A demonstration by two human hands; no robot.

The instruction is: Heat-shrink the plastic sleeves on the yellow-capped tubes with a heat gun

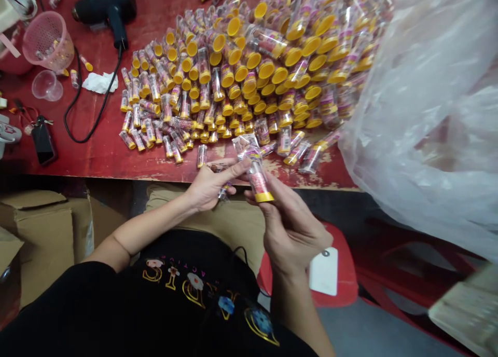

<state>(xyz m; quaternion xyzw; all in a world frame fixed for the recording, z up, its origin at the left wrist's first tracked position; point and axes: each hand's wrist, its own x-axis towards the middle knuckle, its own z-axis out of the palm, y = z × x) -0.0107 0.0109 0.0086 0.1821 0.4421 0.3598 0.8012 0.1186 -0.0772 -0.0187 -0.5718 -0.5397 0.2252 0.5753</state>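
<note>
In front of my body, my right hand (291, 224) grips a small clear tube (258, 180) with a yellow cap at its lower end. A clear printed plastic sleeve (245, 145) extends from the tube's far end. My left hand (210, 186) is closed, its thumb against that sleeve near the tube. Crinkled clear film (223, 192) pokes out below the left fingers; how many pieces they hold is hidden. Just beyond both hands, a large heap of similar yellow-capped tubes (233, 87) covers the red table (89, 162).
A black heat gun (105, 7) with a looping cord lies at the back left. Nearby are a pink basket (49, 38), a clear cup (47, 85), crumpled tissue (100, 82) and a phone (43, 141). A big plastic bag (428, 123) bulges at right; cardboard boxes (44, 237) stand below left.
</note>
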